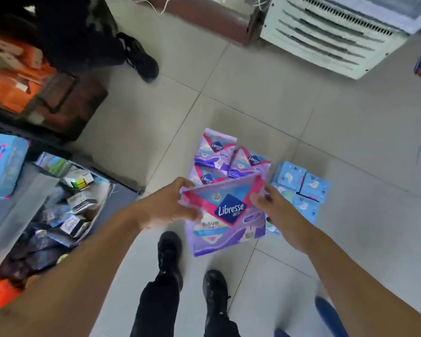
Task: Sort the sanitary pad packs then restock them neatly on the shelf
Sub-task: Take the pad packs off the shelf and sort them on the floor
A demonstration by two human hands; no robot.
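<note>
Purple pack point(225, 216) sits between both my hands, held flat and face-up above the floor so the label reads clearly, which I judge helps me match it to its kind. My left hand point(167, 206) grips its upper left corner, fingers curled over the top edge and thumb across the front. My right hand point(281, 215) pinches the right edge, thumb on the front near the label. Directly beyond the pack, three more purple packs point(219, 154) lie together on the floor tiles point(253, 93), and a cluster of blue packs point(299, 188) lies just beside them to the right. That split looks like sorting by colour. I judge this pack belongs with the purple group before anything goes to the shelf.
</note>
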